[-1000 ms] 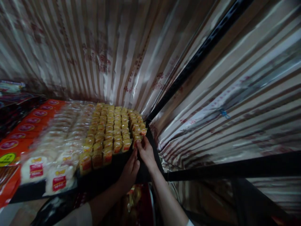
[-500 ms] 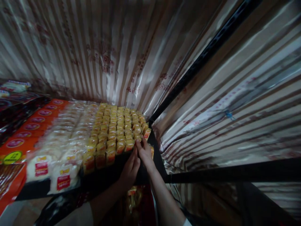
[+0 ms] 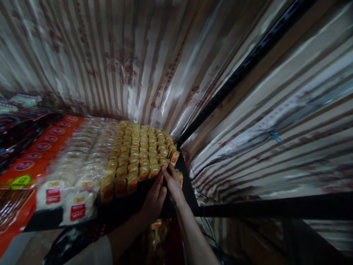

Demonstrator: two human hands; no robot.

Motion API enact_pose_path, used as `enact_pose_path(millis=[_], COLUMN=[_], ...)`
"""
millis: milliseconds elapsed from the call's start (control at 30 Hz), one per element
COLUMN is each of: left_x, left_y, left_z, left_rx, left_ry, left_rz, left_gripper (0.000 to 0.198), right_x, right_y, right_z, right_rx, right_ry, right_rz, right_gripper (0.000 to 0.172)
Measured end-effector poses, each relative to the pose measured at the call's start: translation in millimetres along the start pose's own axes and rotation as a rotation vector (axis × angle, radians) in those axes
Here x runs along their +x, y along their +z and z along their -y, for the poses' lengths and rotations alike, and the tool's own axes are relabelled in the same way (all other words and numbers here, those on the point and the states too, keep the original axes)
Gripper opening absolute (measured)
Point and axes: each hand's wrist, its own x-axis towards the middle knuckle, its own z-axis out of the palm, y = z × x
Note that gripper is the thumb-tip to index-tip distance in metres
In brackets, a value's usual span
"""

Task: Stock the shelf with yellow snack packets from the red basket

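Both my hands meet at the front right of a block of small yellow wrapped snack packets (image 3: 143, 171) standing in rows on a black shelf (image 3: 190, 198). My left hand (image 3: 154, 197) reaches in from below, its fingers pressed together and pointing away, thumb on the near side. Beside it, my right hand (image 3: 172, 182) has its fingertips against the left ones. Between and just beyond the fingertips is a yellow packet (image 3: 163, 161), gripped at the front of its row; the fingers cover much of it. Another packet (image 3: 180, 178) shows behind my right hand, near the shelf's right side.
Clear bags of round white pieces (image 3: 78, 208) stand in two rows left of the yellow packets. Further left lie orange packs (image 3: 42, 147) and dark packs (image 3: 16, 129). A black metal post (image 3: 220, 97) and a black rail (image 3: 275, 201) frame the right side, before striped sheeting (image 3: 124, 55).
The view has shifted slightly, so the shelf and goods appear a little further right. Both hands keep nearly the same place at the front of the yellow packets.
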Motion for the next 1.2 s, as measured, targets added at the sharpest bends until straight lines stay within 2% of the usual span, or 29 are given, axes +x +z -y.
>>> enact_pose_path(millis=[67,167,467,633,800,1033,1200], left_x=[-1,-2,0,0,0,0,1], left_y=[0.7,2.1,2.5,1.7,1.6,0.6,0.3], left_z=[3,7,6,5,4,5,5], left_rx=[0.002,0.030,0.071,0.097,0.072,0.047,0.038], left_ry=[-0.034,-0.044,-0.046,-0.015,-0.017,-0.041,-0.050], left_rz=[-0.024,-0.047,-0.058,-0.049,-0.049,-0.070,-0.061], left_gripper=[0.060,0.057,0.054,0.053,0.054,0.053,0.054], right_x=[-2,-2,4,5,5,4,4], right_y=[0,-1,-5,-4,1,2,-2], right_z=[4,9,3,-7,-5,-7,-21], right_rx=[0.008,0.019,-0.135,-0.111,-0.186,-0.136,-0.173], right_ry=[-0.022,0.023,-0.037,-0.046,-0.073,-0.081,-0.091], right_rz=[0.033,0.055,0.012,-0.035,-0.128,-0.050,-0.134], right_gripper=[0.046,0.041,0.034,0.035,0.039,0.041,0.049])
